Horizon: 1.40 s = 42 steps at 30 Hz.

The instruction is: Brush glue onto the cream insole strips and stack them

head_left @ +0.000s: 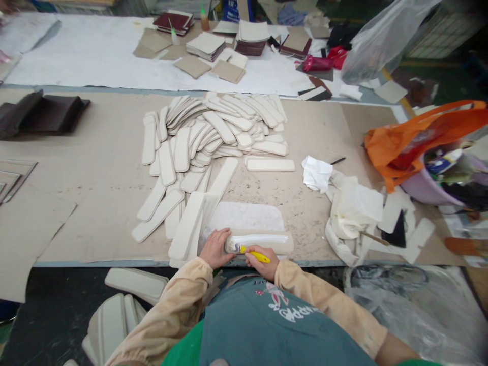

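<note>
Near the table's front edge lies a long cream strip (267,241) with rounded ends, its top shiny and wet. My right hand (263,262) is closed round a yellow-handled brush (260,256), whose bristles touch the left part of the strip. At the strip's left end, my left hand (216,248) holds it down, fingers on its edge. Under and behind the strip is a whitish sheet (247,215). Several loose cream strips (186,223) lean in a stack just left of my left hand.
A big heap of cream strips (213,127) covers the middle of the table. Crumpled white cloth (354,208) and an orange bag (419,137) by a purple basin (430,185) stand right. More strips (110,320) lie below the table edge, left. Dark brown pieces (46,114) sit far left.
</note>
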Motion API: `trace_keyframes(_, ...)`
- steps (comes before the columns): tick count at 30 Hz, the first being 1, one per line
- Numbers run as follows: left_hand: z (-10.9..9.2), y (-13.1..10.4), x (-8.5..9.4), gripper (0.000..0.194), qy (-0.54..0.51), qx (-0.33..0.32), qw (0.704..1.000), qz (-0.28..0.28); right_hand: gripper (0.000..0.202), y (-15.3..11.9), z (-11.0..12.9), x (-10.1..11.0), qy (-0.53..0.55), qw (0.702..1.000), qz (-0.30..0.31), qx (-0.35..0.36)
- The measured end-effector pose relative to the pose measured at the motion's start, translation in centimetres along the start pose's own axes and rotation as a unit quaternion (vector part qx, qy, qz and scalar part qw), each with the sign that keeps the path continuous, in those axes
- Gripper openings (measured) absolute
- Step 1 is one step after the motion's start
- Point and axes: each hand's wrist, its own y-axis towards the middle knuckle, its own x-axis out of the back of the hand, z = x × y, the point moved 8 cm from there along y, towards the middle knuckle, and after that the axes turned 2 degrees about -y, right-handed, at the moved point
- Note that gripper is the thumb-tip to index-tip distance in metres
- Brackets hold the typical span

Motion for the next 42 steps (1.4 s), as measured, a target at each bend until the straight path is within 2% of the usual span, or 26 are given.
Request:
trace_keyframes(6,0.0,0.0,-0.1,0.07,0.007,-0.003,1.0,-0.001,0.024,-1.1,-0.1,1.4,-0.041,0.999,-0.01,0.027)
trace_keyframes(14,-0.1,0.1,0.0,0.067,0.021,-0.009,1.0,0.003,0.023,-3.7,-0.4,5.2,-0.073,0.996,-0.05,0.021)
trace_keyframes(21,-0.5,0.3,0.3,0.064,0.03,-0.022,0.999,0.001,0.024,-6.5,-1.5,9.5,-0.07,0.986,-0.149,-0.01)
trace_keyframes(30,-0.2,0.2,0.0,0.065,0.045,-0.023,0.999,0.006,0.028,-9.2,-2.3,13.6,-0.077,0.973,-0.216,-0.037)
trace_keyframes(37,-0.2,0.3,0.0,0.066,0.049,-0.027,0.998,0.005,0.029,-10.0,-1.5,15.1,-0.095,0.964,-0.243,-0.043)
trace_keyframes(42,-0.3,0.2,0.1,0.066,0.046,-0.024,0.999,0.007,0.031,-9.3,-1.6,15.0,-0.067,0.968,-0.239,-0.042)
